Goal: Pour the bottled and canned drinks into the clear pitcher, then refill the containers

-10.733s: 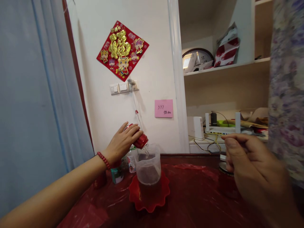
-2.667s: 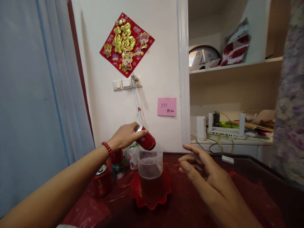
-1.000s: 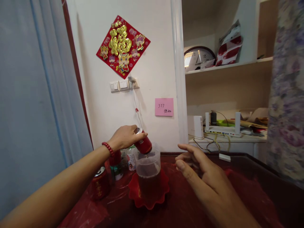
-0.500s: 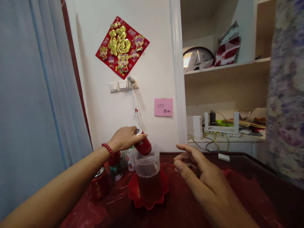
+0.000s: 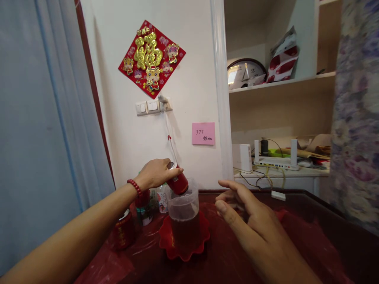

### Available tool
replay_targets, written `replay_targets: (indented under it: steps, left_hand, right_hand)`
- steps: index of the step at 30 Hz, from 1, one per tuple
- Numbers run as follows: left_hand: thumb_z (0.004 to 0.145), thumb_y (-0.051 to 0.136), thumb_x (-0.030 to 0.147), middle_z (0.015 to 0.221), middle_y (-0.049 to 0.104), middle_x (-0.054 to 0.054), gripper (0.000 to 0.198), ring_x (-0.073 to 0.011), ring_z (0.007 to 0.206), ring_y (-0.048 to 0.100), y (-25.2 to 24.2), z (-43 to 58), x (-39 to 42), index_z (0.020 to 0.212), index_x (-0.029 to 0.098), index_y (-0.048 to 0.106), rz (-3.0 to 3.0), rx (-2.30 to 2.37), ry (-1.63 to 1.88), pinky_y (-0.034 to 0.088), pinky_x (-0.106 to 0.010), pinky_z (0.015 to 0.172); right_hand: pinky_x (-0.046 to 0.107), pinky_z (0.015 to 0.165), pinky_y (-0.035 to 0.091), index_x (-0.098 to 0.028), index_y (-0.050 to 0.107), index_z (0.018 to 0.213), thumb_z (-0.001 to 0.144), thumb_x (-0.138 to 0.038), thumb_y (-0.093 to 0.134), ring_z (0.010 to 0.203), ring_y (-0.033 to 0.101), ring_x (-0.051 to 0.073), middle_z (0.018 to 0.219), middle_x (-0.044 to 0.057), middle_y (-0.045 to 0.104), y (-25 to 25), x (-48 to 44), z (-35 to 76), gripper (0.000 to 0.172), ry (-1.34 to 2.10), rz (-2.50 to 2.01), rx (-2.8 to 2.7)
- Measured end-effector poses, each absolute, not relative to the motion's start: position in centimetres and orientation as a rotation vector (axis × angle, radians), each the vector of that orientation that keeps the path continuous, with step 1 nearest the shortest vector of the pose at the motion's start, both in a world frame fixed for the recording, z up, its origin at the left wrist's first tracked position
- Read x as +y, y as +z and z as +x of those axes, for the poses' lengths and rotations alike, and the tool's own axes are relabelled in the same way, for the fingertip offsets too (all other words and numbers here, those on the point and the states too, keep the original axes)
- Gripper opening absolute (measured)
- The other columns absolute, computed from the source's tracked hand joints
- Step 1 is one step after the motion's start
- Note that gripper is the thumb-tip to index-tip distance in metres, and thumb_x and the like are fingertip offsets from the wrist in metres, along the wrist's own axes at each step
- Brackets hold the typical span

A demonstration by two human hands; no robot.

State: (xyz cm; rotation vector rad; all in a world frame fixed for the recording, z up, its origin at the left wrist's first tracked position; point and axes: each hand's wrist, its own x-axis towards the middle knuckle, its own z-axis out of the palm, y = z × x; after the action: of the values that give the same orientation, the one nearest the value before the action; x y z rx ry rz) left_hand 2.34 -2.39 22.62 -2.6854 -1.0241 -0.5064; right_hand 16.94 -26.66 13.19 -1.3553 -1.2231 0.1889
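A red drink can is held by my left hand, tipped over the mouth of a clear plastic pitcher. Its silvery end faces up and its lower end is at the pitcher's rim. Dark brown liquid fills the lower part of the pitcher, which stands on a red scalloped plate. To the right of the pitcher, my right hand hovers with nothing in it. Its fingers are partly curled, thumb and forefinger apart.
Another red can stands at the left, beside a small green-and-white container and a clear printed bottle. Red plastic film covers parts of the dark table. A white router sits on the shelf behind, right.
Both hands stay almost in place. The thin stream of liquid seen below the can before is no longer clearly visible.
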Motion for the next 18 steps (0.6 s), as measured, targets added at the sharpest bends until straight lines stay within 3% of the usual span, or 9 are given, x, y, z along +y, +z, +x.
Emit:
replay_targets:
  steps: [9, 18]
  left_hand:
    - [0.087, 0.04, 0.076, 0.077, 0.069, -0.012, 0.06, -0.0259, 0.067, 0.06, 23.0, 2.1, -2.5, 0.081, 0.02, 0.06, -2.695, -1.031, -0.565, 0.033, -0.034, 0.058]
    - [0.089, 0.04, 0.071, 0.077, 0.066, -0.006, 0.056, -0.0233, 0.07, 0.059, 25.1, 1.1, -3.3, 0.089, 0.019, 0.06, -2.634, -0.99, -1.052, 0.035, -0.031, 0.061]
  right_hand:
    - [0.038, 0.085, 0.052, -0.033, 0.054, 0.134, 0.096, -0.064, 0.049, 0.099, 0.065, 0.021, 0.11, 0.003, 0.066, 13.3, -26.5, 16.9, 0.049, 0.199, -1.367, -1.225]
    - [0.035, 0.082, 0.057, -0.035, 0.055, 0.133, 0.097, -0.066, 0.051, 0.095, 0.069, 0.02, 0.112, 0.002, 0.066, 12.8, -26.5, 17.5, 0.048, 0.12, -1.335, -1.169]
